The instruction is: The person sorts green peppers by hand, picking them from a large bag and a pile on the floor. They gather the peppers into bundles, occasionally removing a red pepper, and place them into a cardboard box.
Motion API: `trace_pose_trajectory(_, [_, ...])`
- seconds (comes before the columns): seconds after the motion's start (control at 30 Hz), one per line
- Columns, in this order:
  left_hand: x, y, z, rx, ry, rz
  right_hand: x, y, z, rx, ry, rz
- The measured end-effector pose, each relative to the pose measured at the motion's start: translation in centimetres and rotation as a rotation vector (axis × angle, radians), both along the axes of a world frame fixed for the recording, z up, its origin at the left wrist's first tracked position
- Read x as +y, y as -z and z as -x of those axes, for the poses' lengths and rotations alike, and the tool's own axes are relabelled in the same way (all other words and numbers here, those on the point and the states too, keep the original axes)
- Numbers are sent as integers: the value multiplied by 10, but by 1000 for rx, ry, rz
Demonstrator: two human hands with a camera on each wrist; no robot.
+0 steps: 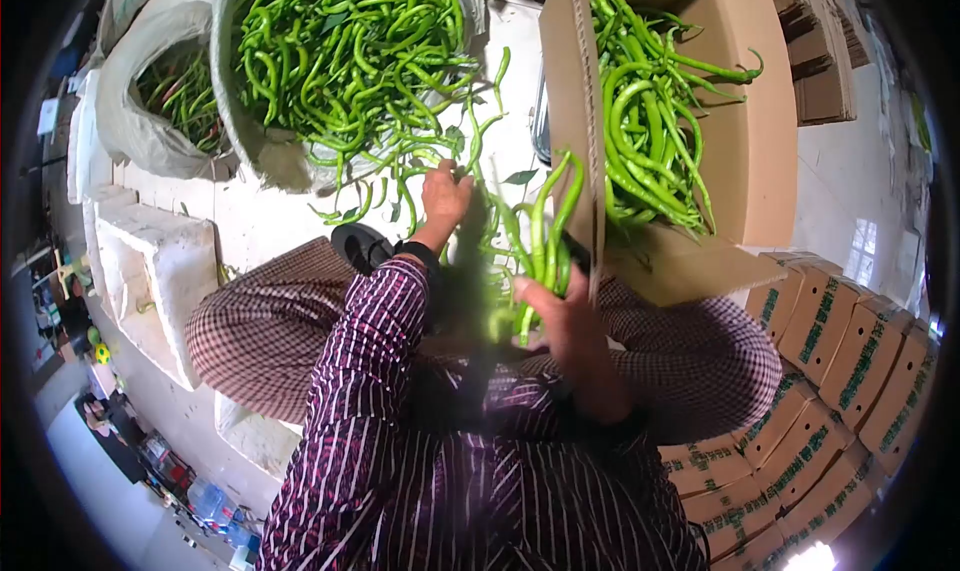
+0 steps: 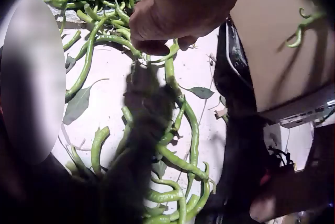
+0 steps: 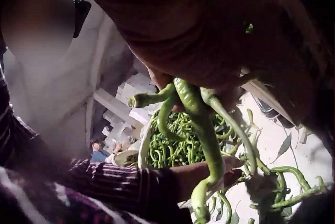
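Observation:
In the head view the right hand (image 1: 572, 321) grips several long green peppers (image 1: 540, 233) in front of the body; the right wrist view shows this hand (image 3: 183, 41) from close by, with peppers (image 3: 201, 130) hanging from it. The left hand (image 1: 445, 203) reaches down to loose peppers by the mouth of a large sack of peppers (image 1: 350, 56). Seen from the left wrist, the curled fingers of this hand (image 2: 178, 17) pinch a thin green pepper (image 2: 170, 56); their grip is partly hidden. More peppers (image 2: 193, 135) and leaves lie on the white floor below.
An open cardboard box (image 1: 745, 161) with long peppers stands at the right. A smaller sack (image 1: 120, 106) and a white foam box (image 1: 165, 241) are at the left. Printed cartons (image 1: 830, 341) are stacked at lower right. The person's checked knees flank the hands.

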State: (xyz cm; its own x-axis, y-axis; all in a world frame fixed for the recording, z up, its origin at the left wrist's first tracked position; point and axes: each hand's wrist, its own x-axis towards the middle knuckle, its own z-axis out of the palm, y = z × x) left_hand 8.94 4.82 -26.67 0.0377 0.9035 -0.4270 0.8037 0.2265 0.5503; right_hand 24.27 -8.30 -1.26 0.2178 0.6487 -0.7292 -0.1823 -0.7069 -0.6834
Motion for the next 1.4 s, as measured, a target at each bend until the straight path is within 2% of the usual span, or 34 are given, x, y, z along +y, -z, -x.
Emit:
trace_pose_trajectory(0.07, [10,11,-7,116,71,-7,11,-6,-1,183,61,45])
trace_pose_trajectory(0.1, [16,14,-11,152,104,7,8,4,-1,279,110,-44])
trace_pose_trajectory(0.17, [23,24,-13,189,147,60,-1,45,3,382,200,-126])
trace_pose_trajectory(0.23, [21,25,-12,157,174,-33,2,49,2,388,210,-130])
trace_pose_trajectory(0.3, [20,2,-11,-148,-69,47,6,53,2,400,221,-145])
trace_pose_trajectory(0.33, [14,-13,-10,-352,-264,175,7,55,3,361,237,-101])
trace_pose_trajectory(0.37, [11,-23,-2,-700,-444,293,7,58,6,326,249,-55])
trace_pose_trajectory(0.43, [5,-100,-8,-861,-635,357,11,66,8,308,233,-145])
trace_pose_trajectory(0.5, [-9,-168,-9,-919,-629,345,21,43,5,320,210,-130])
trace_pose_trajectory(0.57, [-28,-226,-3,-870,-449,339,16,53,9,308,179,-162])
trace_pose_trajectory(0.63, [-44,-269,3,-683,-128,344,15,56,14,286,142,-197])
trace_pose_trajectory(0.67, [-51,-283,1,-627,-16,323,18,54,21,361,243,-282])
trace_pose_trajectory(0.7, [-55,-283,3,-570,127,277,20,49,27,441,343,-367])
trace_pose_trajectory(0.73, [-59,-286,6,-496,173,230,18,37,23,610,284,-241])
trace_pose_trajectory(0.77, [-62,-291,6,-422,221,182,16,33,21,614,281,-254])
trace_pose_trajectory(0.83, [-64,-308,5,-424,262,183,13,27,19,804,308,-300])
trace_pose_trajectory(0.9, [-68,-314,3,-432,300,185,11,18,15,784,293,-346])
trace_pose_trajectory(0.97, [-77,-320,5,-500,146,265,9,14,12,664,164,-386])
trace_pose_trajectory(1.03, [-77,-333,7,-430,162,209,10,-3,15,701,163,-410])
trace_pose_trajectory(1.13, [-77,-348,15,-283,551,54,13,-21,18,731,134,-436])
trace_pose_trajectory(1.23, [-77,-354,19,-360,555,-99,18,-29,21,689,71,-414])
trace_pose_trajectory(1.27, [-75,-359,26,-241,441,3,21,-34,22,504,48,-492])
trace_pose_trajectory(1.3, [-71,-356,33,-270,275,103,24,-40,24,317,28,-565])
trace_pose_trajectory(1.37, [-67,-360,43,-752,-37,352,31,-49,25,252,48,-662])
trace_pose_trajectory(1.4, [-63,-366,49,-813,0,410,32,-52,23,263,19,-640])
